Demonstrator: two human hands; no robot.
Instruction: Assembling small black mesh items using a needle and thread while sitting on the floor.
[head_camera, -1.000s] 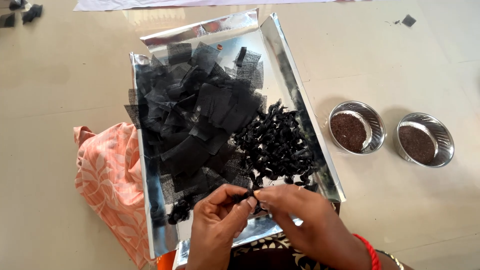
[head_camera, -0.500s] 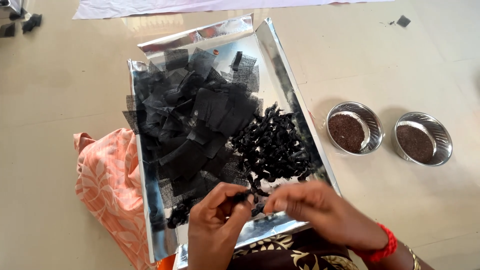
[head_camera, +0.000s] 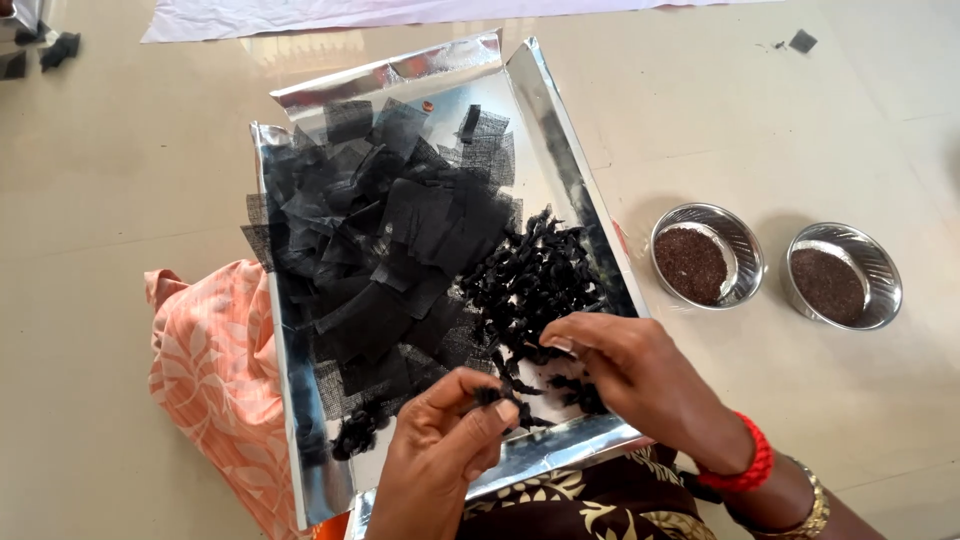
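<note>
Beige floor (head_camera: 120, 200): silver tray (head_camera: 560, 130), two steel bowls (head_camera: 745, 250), orange cloth (head_camera: 215, 380), white sheet (head_camera: 400, 12)

From my feed I see a smooth beige floor (head_camera: 120, 150) filling the view, glossy enough to carry soft daylight reflections near the top. A pale sheet (head_camera: 400, 12) lies flat along the far edge. Small black scraps (head_camera: 62, 45) sit in the upper left corner, and another scrap (head_camera: 802, 41) lies at the upper right. An orange patterned cloth (head_camera: 205, 370) is crumpled on the floor at lower left. Two steel bowls (head_camera: 745, 262) holding dark grains stand side by side at right, casting faint shadows.
</note>
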